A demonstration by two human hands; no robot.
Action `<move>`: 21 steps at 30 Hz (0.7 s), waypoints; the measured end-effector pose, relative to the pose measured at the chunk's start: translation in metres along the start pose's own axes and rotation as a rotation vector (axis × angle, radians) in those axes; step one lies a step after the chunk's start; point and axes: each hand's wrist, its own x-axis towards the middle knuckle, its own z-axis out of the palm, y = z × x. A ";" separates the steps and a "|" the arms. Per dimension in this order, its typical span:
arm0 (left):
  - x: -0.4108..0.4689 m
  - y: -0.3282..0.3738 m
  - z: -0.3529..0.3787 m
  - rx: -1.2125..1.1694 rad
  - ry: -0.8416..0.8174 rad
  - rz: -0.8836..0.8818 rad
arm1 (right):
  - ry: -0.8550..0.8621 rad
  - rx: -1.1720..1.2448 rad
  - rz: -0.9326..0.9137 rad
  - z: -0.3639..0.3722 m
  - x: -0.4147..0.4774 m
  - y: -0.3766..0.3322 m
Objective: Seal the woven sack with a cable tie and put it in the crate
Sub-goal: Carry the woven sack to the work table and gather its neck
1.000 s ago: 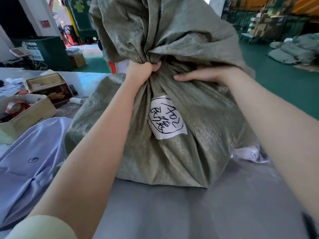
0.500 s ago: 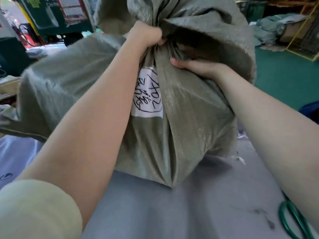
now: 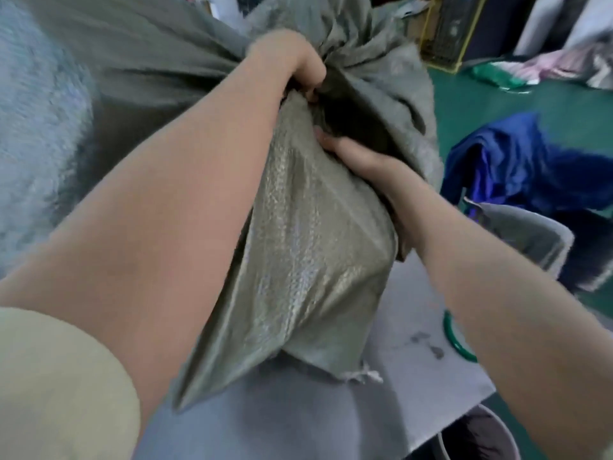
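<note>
A large grey-green woven sack [image 3: 308, 247] fills the middle of the view, tilted, with one bottom corner on the grey table [image 3: 408, 376]. My left hand [image 3: 292, 61] is clenched around the sack's gathered neck at the top. My right hand [image 3: 361, 157] presses into the fabric just below the neck, its fingers tucked under a dark fold. The white label is out of sight. I see no cable tie; the neck is hidden by my left hand and the folds. No crate is clearly visible.
A green ring-shaped handle [image 3: 456, 340] lies on the table by my right forearm. A grey bin [image 3: 530, 240] with blue cloth [image 3: 517, 161] stands right of the table, on the green floor. A round bin [image 3: 477, 433] sits below the table's corner. Another woven sack [image 3: 36, 127] lies at left.
The sack has been lifted and swung to the right, turning so its white label no longer shows. My view turned right with it; both hands keep their hold near the neck.
</note>
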 end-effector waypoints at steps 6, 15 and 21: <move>0.018 0.040 0.035 0.087 -0.069 0.051 | 0.107 0.199 0.111 -0.003 -0.011 0.052; 0.038 0.056 0.071 0.117 -0.121 0.038 | 0.117 0.319 0.133 0.003 -0.020 0.087; 0.044 0.053 0.085 0.138 -0.145 0.009 | 0.106 0.383 0.217 0.017 -0.017 0.095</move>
